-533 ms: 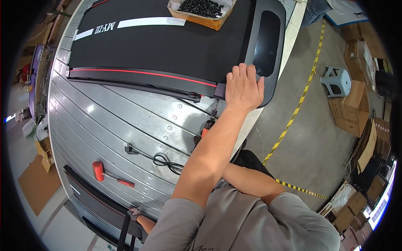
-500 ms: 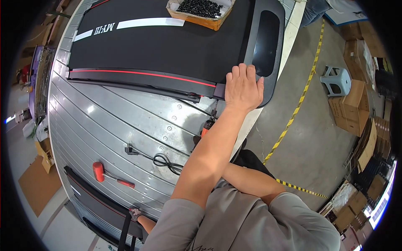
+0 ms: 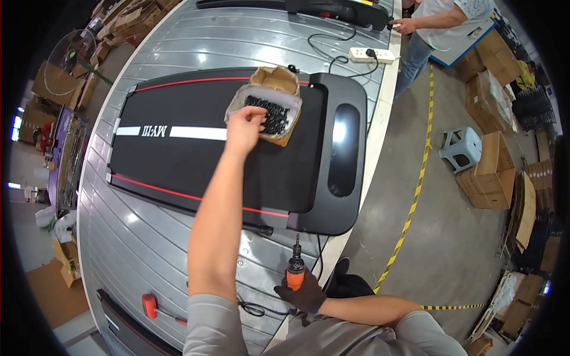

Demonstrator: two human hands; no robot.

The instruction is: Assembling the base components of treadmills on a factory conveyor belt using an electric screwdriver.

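Observation:
A black walking-pad treadmill (image 3: 178, 172) with red stripes lies flat on a grey ribbed work table (image 3: 142, 249). On its belt stands an open cardboard box (image 3: 279, 80) full of small black screws (image 3: 278, 117). My bare left hand (image 3: 243, 127) reaches into the box's near left side, its fingertips down among the screws; whether it holds any is hidden. My right hand (image 3: 306, 292), in a dark glove, grips an orange electric screwdriver (image 3: 295, 274) upright at the table's near edge, its bit pointing at the treadmill's near corner.
A red-handled tool (image 3: 149, 305) and a black cable (image 3: 255, 308) lie on the table near me. A white power strip (image 3: 371, 55) sits at the far end, where another person (image 3: 439, 18) works. On the floor to the right are a stool (image 3: 460, 148), cardboard boxes (image 3: 490, 178) and yellow tape (image 3: 415, 196).
My left hand has left the treadmill's near right corner and moved out to the screw box. The view has shifted, so the whole treadmill now shows.

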